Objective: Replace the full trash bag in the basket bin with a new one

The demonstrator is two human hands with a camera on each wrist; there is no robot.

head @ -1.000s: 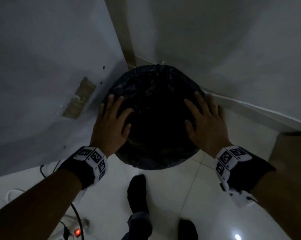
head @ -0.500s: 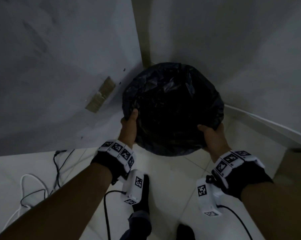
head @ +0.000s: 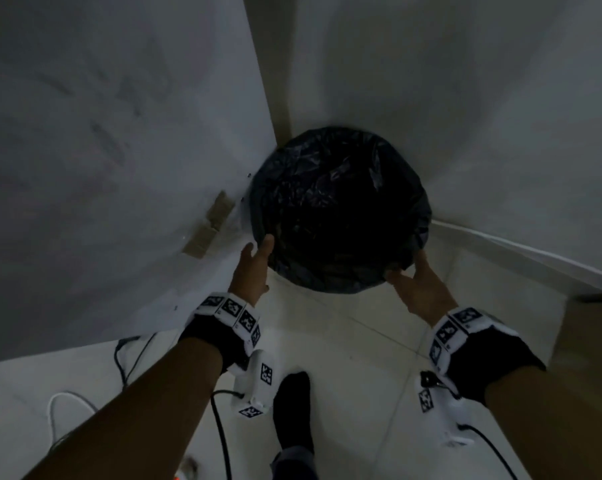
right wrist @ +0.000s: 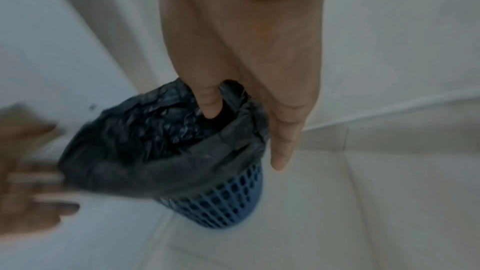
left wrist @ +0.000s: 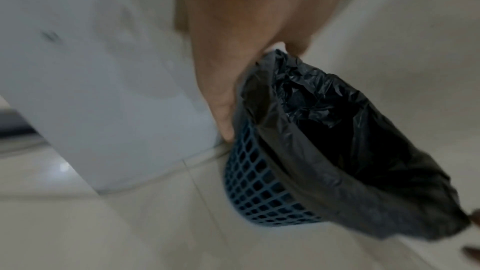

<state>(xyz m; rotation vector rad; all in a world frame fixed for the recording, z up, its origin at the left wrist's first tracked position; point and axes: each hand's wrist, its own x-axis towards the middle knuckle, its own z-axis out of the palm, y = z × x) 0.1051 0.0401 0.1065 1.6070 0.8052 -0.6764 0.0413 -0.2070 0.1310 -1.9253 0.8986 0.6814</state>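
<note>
A blue lattice basket bin [left wrist: 259, 188] [right wrist: 221, 202] stands on the floor in a wall corner. It is lined with a crumpled black trash bag [head: 337, 209] [left wrist: 337, 130] [right wrist: 145, 130] folded over its rim. My left hand [head: 258, 252] [left wrist: 246, 89] holds the near left rim, thumb on top and fingers down the basket's outside. My right hand [head: 405, 271] [right wrist: 245, 136] holds the near right rim, its thumb hooked inside the bag and fingers straight outside. The wrist views are blurred. What is inside the bag is too dark to see.
White walls close in behind and on both sides of the bin. A brown patch [head: 209, 226] marks the left wall. Cables [head: 126, 358] lie on the tile floor at the left. A brown box [head: 597, 341] sits at the right. My socked foot [head: 292, 410] stands below the bin.
A second ago both hands lay flat on top of the bag. They have slid back to the near rim and taken hold of it, thumbs over the edge.
</note>
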